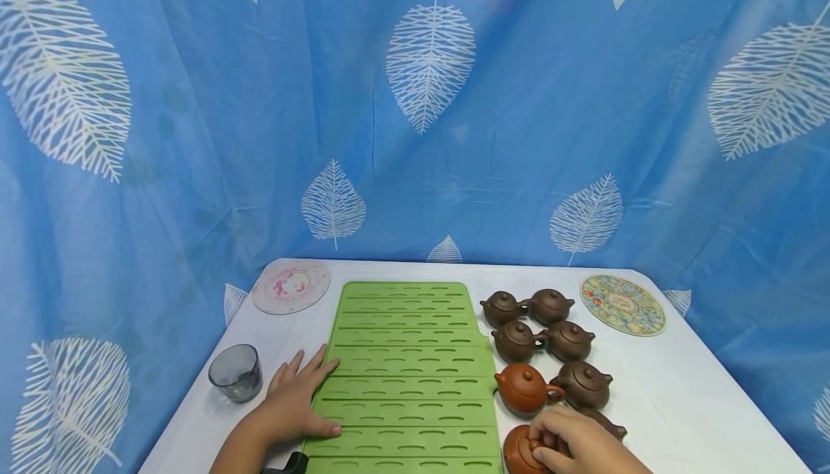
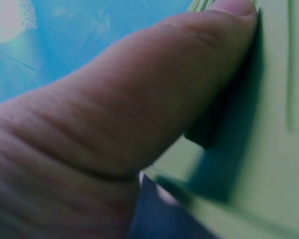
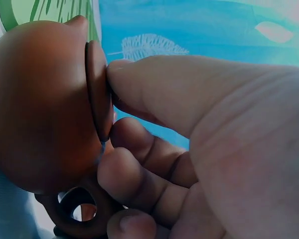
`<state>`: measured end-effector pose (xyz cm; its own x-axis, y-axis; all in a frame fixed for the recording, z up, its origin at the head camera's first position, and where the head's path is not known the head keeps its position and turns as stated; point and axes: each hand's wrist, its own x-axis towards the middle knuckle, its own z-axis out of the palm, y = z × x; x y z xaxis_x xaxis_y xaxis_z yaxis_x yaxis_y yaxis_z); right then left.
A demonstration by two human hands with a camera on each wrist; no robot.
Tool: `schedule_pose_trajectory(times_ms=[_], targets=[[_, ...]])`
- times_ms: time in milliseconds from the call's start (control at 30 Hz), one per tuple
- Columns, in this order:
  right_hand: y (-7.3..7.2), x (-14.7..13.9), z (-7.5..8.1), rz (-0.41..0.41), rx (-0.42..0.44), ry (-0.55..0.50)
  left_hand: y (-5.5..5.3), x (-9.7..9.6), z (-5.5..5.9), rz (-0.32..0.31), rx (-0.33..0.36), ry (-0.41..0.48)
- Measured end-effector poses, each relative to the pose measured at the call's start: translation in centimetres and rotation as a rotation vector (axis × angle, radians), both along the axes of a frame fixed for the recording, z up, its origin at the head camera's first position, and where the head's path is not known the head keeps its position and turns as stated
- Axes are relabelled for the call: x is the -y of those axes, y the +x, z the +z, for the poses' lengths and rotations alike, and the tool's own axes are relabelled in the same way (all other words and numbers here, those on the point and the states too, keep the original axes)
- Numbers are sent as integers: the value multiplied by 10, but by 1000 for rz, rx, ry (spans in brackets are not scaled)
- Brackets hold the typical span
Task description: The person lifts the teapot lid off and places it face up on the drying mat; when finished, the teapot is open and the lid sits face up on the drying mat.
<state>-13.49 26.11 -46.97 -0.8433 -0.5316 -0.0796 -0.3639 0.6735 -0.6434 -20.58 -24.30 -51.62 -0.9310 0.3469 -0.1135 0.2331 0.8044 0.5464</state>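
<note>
At the front right, my right hand (image 1: 577, 439) pinches the lid knob of a reddish-brown clay teapot (image 1: 516, 454). The right wrist view shows the thumb and fingertips at the teapot's lid (image 3: 98, 89), with the looped handle (image 3: 65, 224) below them; the knob is mostly covered. My left hand (image 1: 292, 403) lies with spread fingers on the left edge of a green ridged mat (image 1: 415, 369). Its thumb (image 2: 139, 94) presses on the mat in the left wrist view. Just behind the gripped teapot stands a second reddish-brown teapot (image 1: 524, 390).
Several dark brown teapots (image 1: 550, 306) stand in two columns right of the mat. A grey glass cup (image 1: 236, 373) is at left. Flat round patterned mats, one pink (image 1: 290, 287) and one multicoloured (image 1: 623, 305), lie at the back corners. A blue curtain (image 1: 493, 193) hangs behind.
</note>
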Motion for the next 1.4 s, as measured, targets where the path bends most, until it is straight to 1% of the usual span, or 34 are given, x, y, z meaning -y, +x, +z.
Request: schedule_pose_trajectory(times_ms=[133, 233, 400, 467, 533, 600, 667, 733, 800, 867, 967, 1033, 1133, 1267, 1400], targets=[[-1, -1, 3, -7, 6, 22, 2, 0, 1, 3, -6, 8], [-1, -1, 4, -28, 35, 35, 2, 0, 0, 9, -24, 27], [-1, -1, 6, -78, 101, -21, 3, 0, -3, 16, -28, 34], [0, -1, 6, -114, 135, -85, 3, 0, -2, 14, -24, 20], [2, -2, 6, -156, 196, -179, 3, -1, -2, 15, -23, 14], [3, -1, 5, -215, 280, -300, 3, 0, -1, 6, -25, 11], [2, -2, 2, -252, 356, -430, 2, 0, -3, 5, -30, 24], [0, -1, 0, -268, 418, -533, 1, 0, -4, 3, -38, 37], [-1, 1, -3, -250, 443, -619, 1, 0, -4, 3, -44, 46], [-1, 2, -5, -238, 462, -682, 0, 1, -5, 1, -46, 45], [0, 6, -8, -254, 472, -742, 0, 1, -7, 13, -49, 44], [0, 9, -9, -283, 478, -776, 0, 1, -8, 19, -50, 41], [1, 14, -11, -277, 483, -861, 0, 1, -8, 22, -48, 47], [1, 21, -11, -229, 529, -948, -1, 1, -7, 26, -28, 35], [-2, 31, -8, -245, 595, -947, -1, 1, -6, 15, -19, 24]])
